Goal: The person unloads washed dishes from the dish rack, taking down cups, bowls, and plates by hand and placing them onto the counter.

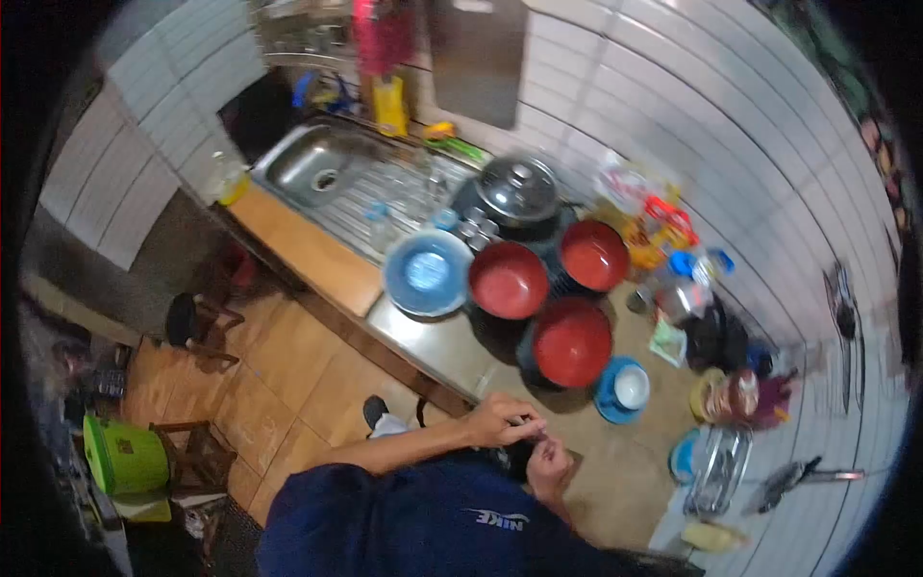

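Note:
My two hands are close together in front of my chest, just over the near edge of the counter (615,490). My left hand (498,420) reaches in from the left with its fingers curled together. A small dark bit shows at its fingertips, too blurred to name. Just below and to the right, my right hand (550,465) is closed too, fingertips almost meeting the left hand's. Whatever it holds, if anything, is hidden. Nearest beyond them stands a dark pot with a red inside (574,343). To the right sits a white cup (631,388) on a blue dish (612,404).
Two more red-lined pots (508,280) (593,255), a blue basin (426,273) and a lidded pot (519,188) crowd the counter. A steel sink (325,179) lies at the far left. Along the right wall are jars and a clear container (721,469). Stools (197,322) stand on the floor.

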`<state>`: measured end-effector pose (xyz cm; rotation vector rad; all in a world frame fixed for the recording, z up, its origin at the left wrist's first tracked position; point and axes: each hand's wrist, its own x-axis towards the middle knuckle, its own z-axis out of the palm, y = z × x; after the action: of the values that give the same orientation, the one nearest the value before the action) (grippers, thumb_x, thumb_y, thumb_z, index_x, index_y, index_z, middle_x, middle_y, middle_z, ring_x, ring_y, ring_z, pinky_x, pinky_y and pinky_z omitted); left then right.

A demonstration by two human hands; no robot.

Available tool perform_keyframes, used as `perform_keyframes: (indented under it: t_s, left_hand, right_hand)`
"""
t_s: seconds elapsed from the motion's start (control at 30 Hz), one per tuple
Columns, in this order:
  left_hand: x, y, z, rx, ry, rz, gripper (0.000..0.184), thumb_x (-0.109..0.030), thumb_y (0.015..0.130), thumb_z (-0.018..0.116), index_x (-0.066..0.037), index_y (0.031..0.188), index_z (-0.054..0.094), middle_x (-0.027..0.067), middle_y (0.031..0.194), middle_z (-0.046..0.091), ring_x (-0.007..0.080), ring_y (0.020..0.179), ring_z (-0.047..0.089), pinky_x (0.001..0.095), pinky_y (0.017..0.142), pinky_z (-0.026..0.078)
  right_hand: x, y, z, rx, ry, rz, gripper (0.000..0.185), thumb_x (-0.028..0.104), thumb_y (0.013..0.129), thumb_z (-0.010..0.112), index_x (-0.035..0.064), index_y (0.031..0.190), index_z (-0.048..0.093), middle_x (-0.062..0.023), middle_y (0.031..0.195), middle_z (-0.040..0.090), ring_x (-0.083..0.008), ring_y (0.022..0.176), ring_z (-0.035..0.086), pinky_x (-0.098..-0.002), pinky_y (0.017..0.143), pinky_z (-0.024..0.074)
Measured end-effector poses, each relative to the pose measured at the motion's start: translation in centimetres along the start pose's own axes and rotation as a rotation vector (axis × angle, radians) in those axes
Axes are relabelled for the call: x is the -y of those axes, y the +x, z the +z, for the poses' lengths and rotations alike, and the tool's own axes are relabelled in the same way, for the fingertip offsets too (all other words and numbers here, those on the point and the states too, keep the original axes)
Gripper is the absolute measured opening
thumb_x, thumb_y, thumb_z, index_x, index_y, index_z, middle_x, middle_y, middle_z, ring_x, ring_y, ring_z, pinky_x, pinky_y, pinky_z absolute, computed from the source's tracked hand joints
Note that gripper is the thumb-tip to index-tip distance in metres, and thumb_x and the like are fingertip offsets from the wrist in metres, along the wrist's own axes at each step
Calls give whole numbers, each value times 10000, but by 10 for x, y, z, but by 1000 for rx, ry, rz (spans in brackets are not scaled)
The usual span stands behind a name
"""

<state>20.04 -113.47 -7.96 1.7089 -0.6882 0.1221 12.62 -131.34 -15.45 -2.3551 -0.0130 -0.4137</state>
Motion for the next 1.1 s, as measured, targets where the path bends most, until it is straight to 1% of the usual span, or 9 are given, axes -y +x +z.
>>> perform_keyframes:
  t_s: [0.1,0.23,0.33,0.47,0.6,0.63,0.7,1.0,1.1]
  left_hand:
    - [-8,-26,-69,-152,11,-61,104,-101,831,660,-15,777,681,90,693,672,159,559,629,272,536,499]
    - [-19,-80,-173,-397,-14,-88,139,-65,861,613,10,753,660,103,730,684,122,582,616,261,549,502]
    - [-32,-128,-261,-604,-8,-110,154,-53,879,593,27,760,648,107,763,688,113,623,617,252,581,507]
    - [-45,-195,-355,-1041,-53,-212,165,-65,913,547,42,805,613,123,754,668,146,667,620,271,630,509]
    - [-42,-242,-415,-1350,18,-172,236,-95,942,498,10,736,545,125,671,625,173,646,615,295,616,503]
    - [-36,-247,-422,-1350,9,-182,236,-95,942,498,10,736,545,125,671,625,173,646,615,295,616,503]
    - [-24,-247,-441,-1414,-32,-187,258,-111,945,497,-11,708,520,126,653,612,183,625,613,307,621,502]
    - [61,-234,-571,-1370,68,-364,238,-140,928,526,-24,720,521,98,619,582,185,581,599,292,571,481]
    - [77,-224,-627,-1445,70,-385,241,-153,927,537,-35,717,520,75,627,572,173,577,595,283,563,482]
  right_hand:
    - [69,15,56,21,238,-341,107,92,768,668,7,759,603,-121,546,495,-248,454,521,-332,458,416]
    - [188,60,130,-61,328,-733,165,44,734,690,51,632,560,-92,508,503,-168,406,508,-291,412,384]
    - [271,79,201,94,683,-699,211,63,709,741,57,606,556,-59,511,529,-112,416,505,-268,400,369]
    - [388,76,261,166,778,-637,250,90,704,768,61,584,551,-32,504,535,-97,415,494,-257,398,366]
    - [452,99,310,272,778,-777,233,134,728,753,68,577,588,-57,512,557,-138,416,530,-265,409,398]
    - [459,115,324,250,705,-849,227,152,741,747,68,588,601,-57,515,561,-137,422,533,-267,415,399]
    - [475,159,354,376,636,-660,216,187,751,741,64,620,621,-51,539,585,-121,464,553,-269,440,409]
    - [600,424,472,3,582,-598,202,219,767,730,46,744,628,-47,615,625,-126,565,601,-266,542,469]
    - [633,496,507,-85,428,-577,255,284,756,695,44,813,632,-122,784,668,-233,704,653,-353,660,506]
